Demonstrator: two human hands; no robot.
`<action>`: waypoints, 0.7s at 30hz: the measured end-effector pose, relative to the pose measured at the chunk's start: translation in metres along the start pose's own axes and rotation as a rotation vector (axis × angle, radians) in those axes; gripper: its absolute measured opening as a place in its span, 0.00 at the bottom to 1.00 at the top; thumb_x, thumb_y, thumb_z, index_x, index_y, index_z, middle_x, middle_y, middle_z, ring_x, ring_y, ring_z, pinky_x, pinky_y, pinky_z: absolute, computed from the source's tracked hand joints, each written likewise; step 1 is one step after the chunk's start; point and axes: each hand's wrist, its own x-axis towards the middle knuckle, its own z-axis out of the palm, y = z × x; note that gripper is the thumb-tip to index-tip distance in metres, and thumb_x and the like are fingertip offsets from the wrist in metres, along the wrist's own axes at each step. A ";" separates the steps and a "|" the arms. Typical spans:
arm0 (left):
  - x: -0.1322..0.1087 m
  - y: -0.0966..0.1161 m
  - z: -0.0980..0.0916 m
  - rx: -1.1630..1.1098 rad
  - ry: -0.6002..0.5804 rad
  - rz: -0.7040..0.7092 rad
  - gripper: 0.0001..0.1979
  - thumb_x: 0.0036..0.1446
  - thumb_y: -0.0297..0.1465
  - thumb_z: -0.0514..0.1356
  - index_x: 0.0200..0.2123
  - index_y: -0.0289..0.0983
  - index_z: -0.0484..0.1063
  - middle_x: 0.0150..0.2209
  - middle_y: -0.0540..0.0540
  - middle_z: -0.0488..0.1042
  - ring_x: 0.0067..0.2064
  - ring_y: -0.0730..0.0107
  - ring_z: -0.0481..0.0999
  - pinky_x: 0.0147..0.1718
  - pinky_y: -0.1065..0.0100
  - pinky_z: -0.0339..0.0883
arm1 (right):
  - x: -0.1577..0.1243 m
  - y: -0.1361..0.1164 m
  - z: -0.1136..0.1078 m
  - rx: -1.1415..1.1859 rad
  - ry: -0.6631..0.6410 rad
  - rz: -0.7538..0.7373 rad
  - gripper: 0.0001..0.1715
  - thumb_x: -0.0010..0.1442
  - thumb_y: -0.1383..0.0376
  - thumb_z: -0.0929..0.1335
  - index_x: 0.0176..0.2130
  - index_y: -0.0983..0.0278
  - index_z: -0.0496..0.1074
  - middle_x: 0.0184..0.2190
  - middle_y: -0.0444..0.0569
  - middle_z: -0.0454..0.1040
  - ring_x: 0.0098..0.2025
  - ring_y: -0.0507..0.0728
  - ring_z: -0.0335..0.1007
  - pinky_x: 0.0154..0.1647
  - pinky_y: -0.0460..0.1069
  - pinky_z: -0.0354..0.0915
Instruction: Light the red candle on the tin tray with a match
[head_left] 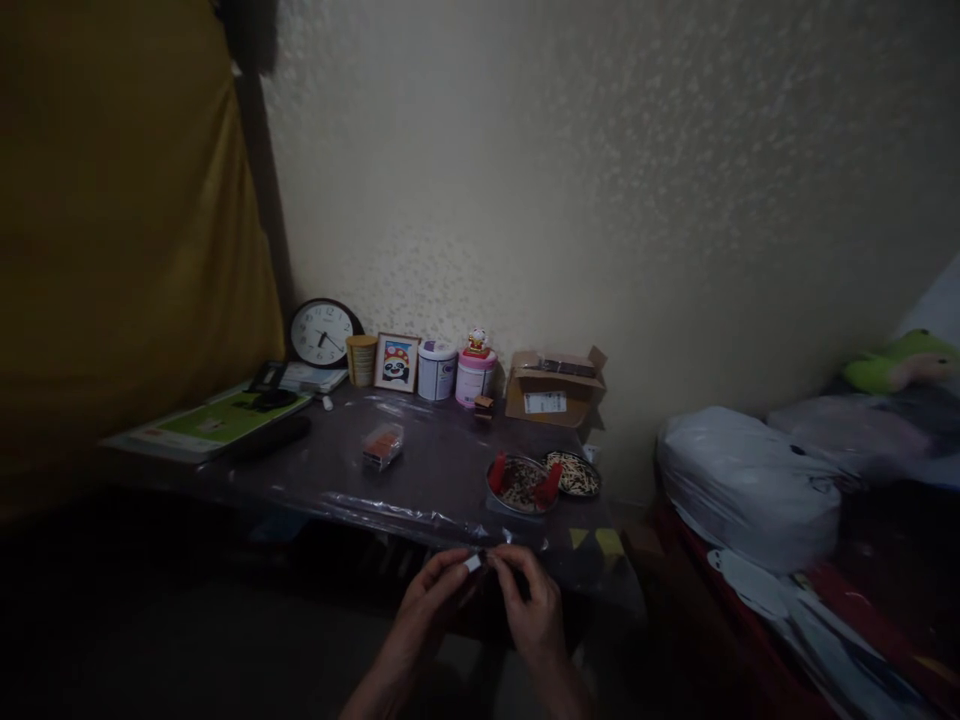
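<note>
Just past the table's front edge, my left hand [437,583] pinches a small white box-like piece [472,563] between thumb and fingers. Close beside it, my right hand [531,597] is closed in a pinch, its fingertips at a small dark bit by the white piece; what they hold is too small to make out. On the table beyond lies a round metal dish [523,484] of small dark-tipped sticks, with two red pieces at its rim. A second dish [574,474] behind it carries pale sticks. A reddish-brown pack [383,445] in clear wrap lies further left.
Along the wall stand a clock [324,333], a yellow cup [361,360], a framed panda picture [396,362], two tins, a small brown box [484,407] and an open cardboard box [553,388]. A green-covered book [225,420] lies left. White bags [750,485] are piled at right.
</note>
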 end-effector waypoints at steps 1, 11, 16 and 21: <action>-0.001 0.001 0.001 -0.003 0.000 0.007 0.14 0.40 0.33 0.68 0.33 0.35 0.76 0.34 0.45 0.78 0.37 0.69 0.75 0.41 0.70 0.65 | 0.001 -0.003 0.000 0.008 0.010 -0.010 0.05 0.57 0.65 0.66 0.34 0.59 0.73 0.32 0.47 0.76 0.36 0.55 0.72 0.41 0.47 0.65; 0.003 0.000 0.002 -0.055 -0.027 0.067 0.10 0.44 0.32 0.67 0.32 0.35 0.75 0.31 0.47 0.77 0.33 0.73 0.73 0.37 0.73 0.64 | 0.006 -0.012 -0.001 -0.097 0.015 -0.212 0.10 0.59 0.69 0.63 0.36 0.58 0.72 0.34 0.48 0.75 0.38 0.55 0.72 0.42 0.49 0.66; -0.001 0.002 0.004 -0.056 -0.063 0.086 0.08 0.47 0.32 0.65 0.32 0.36 0.74 0.31 0.47 0.76 0.34 0.72 0.73 0.38 0.71 0.63 | 0.001 -0.018 -0.005 -0.106 0.100 -0.360 0.14 0.57 0.72 0.64 0.42 0.57 0.71 0.38 0.48 0.75 0.42 0.56 0.70 0.46 0.51 0.64; -0.002 0.003 0.002 -0.037 -0.042 0.100 0.09 0.48 0.32 0.64 0.33 0.35 0.74 0.32 0.46 0.76 0.34 0.72 0.73 0.37 0.71 0.64 | 0.007 -0.006 -0.004 -0.138 -0.093 -0.228 0.13 0.61 0.67 0.61 0.39 0.57 0.73 0.37 0.50 0.75 0.41 0.57 0.70 0.45 0.53 0.63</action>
